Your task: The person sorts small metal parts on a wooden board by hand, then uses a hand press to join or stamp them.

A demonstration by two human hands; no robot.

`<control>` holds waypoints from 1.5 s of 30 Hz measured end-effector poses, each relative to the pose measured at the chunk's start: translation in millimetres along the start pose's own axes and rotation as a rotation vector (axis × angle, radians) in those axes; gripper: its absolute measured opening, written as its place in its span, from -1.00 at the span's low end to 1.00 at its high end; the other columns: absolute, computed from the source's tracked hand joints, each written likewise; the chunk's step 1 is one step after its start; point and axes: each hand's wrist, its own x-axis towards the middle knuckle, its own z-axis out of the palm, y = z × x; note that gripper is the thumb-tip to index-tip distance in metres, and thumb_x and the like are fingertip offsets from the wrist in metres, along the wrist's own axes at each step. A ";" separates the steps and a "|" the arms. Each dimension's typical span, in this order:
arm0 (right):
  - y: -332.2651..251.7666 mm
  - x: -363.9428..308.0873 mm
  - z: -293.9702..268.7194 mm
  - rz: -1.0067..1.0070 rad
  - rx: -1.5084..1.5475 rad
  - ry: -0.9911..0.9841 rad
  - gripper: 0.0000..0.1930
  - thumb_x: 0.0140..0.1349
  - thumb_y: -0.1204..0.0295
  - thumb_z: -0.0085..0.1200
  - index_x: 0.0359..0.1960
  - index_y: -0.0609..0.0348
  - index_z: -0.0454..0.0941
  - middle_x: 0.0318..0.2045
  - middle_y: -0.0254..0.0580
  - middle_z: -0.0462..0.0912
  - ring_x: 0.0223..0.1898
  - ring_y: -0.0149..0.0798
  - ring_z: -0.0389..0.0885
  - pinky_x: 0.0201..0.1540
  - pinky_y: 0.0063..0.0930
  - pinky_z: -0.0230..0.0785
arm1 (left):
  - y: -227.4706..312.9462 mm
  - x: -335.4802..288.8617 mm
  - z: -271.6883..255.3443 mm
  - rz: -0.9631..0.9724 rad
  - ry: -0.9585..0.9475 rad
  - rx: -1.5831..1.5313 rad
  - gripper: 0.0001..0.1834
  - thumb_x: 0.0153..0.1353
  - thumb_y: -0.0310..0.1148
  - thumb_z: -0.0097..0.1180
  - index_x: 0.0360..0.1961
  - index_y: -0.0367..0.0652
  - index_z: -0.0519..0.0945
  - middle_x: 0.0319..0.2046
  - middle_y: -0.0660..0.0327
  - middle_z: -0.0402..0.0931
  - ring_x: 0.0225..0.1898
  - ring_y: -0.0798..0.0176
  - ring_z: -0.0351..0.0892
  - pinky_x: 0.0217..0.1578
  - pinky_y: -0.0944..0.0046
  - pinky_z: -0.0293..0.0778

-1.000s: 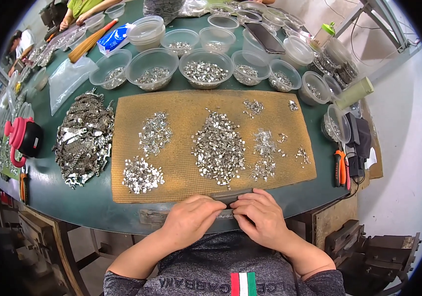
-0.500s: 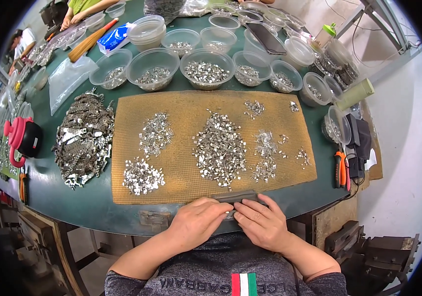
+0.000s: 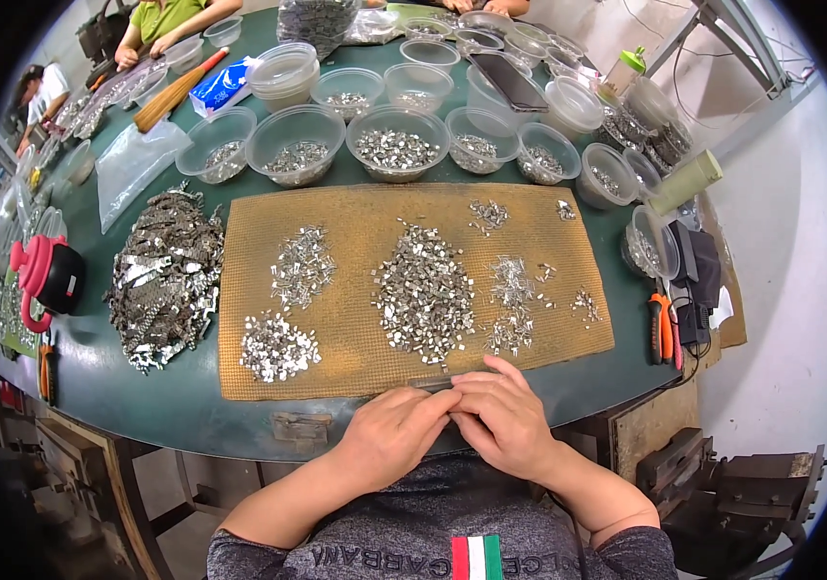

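Note:
At the table's near edge, my left hand point(image 3: 392, 432) and my right hand point(image 3: 505, 416) meet fingertip to fingertip. Both are closed, and whatever sits between the fingers is hidden; a thin dark edge shows just beyond them. Right in front lies a tan gridded mat point(image 3: 346, 329). On its middle spreads a large heap of small silvery metal pieces point(image 3: 423, 295). Two smaller piles, a bright one point(image 3: 278, 346) and a looser one point(image 3: 302, 266), lie to the left. Several little clusters, among them thin slivers point(image 3: 510, 280), lie on the right.
Clear plastic bowls point(image 3: 398, 174) of metal bits line the mat's far side. A mass of metal strips point(image 3: 167, 280) and a pink-and-black pot point(image 3: 51, 271) stand left. Orange-handled pliers point(image 3: 662, 329) lie right. A phone point(image 3: 508, 81) rests on bowls; other people sit beyond.
My right hand has shifted slightly left and up, its fingers now curled against the left hand's. The dark strip and small bright piece seen earlier are now mostly covered.

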 end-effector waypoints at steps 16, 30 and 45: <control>-1.6 -7.7 8.6 -0.085 -0.115 -0.030 -0.79 0.19 0.57 0.32 -0.18 0.14 0.57 -0.09 -0.20 0.69 0.08 -0.10 0.69 0.35 0.11 0.33 | -0.5 -17.3 -15.3 -0.050 -0.060 0.002 -0.58 0.08 -0.48 0.45 0.00 -0.21 0.66 -0.07 0.12 0.65 -0.04 -0.01 0.65 -0.05 0.07 0.60; -2.4 -12.1 13.1 -0.023 -0.077 0.002 -0.74 0.16 0.60 0.34 -0.16 0.16 0.54 -0.13 -0.16 0.74 0.00 -0.09 0.73 0.30 0.05 0.40 | -3.8 -19.2 -12.6 -0.065 -0.046 -0.026 -0.58 0.08 -0.48 0.46 0.00 -0.19 0.67 -0.11 0.14 0.65 -0.06 0.02 0.65 -0.06 0.09 0.58; -6.7 -14.4 14.7 -0.067 -0.155 -0.001 -0.71 0.13 0.62 0.33 -0.13 0.17 0.54 -0.09 -0.14 0.72 0.01 -0.10 0.72 0.26 -0.01 0.47 | -2.0 -19.3 -14.0 -0.085 -0.052 -0.035 -0.58 0.07 -0.48 0.46 -0.01 -0.19 0.68 -0.11 0.13 0.66 -0.05 0.00 0.65 -0.04 0.06 0.58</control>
